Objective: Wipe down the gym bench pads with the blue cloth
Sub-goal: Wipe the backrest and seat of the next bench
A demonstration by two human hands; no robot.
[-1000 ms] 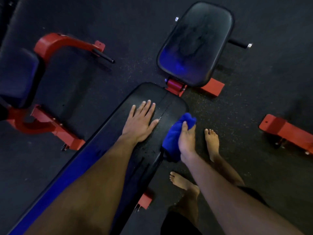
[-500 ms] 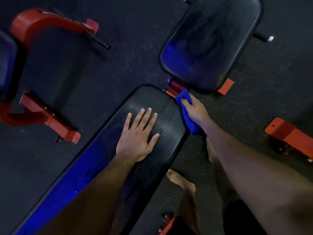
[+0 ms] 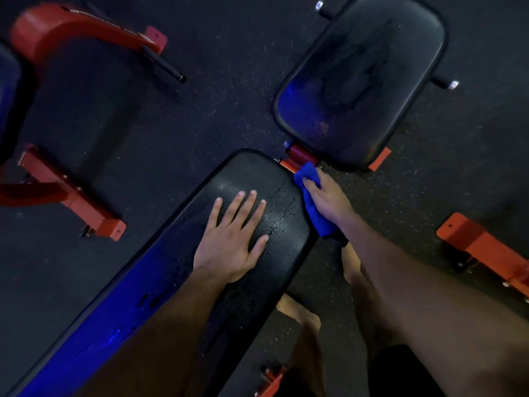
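— Where's the cloth (image 3: 310, 197)?
— Gripped by the right hand (image 3: 326, 199) at the long pad's (image 3: 177, 270) far right edge; left hand (image 3: 232, 239) flat, bracing.
— Advice?
— Press firmly; follow that edge; overlap strokes.

The long black bench pad (image 3: 252, 179) runs diagonally, its near end glossy with droplets and a blue sheen lower down. The blue cloth (image 3: 312, 202), bunched, lies against this pad's right edge near its top corner. Beyond that corner sits the smaller black seat pad (image 3: 357, 81), streaked.
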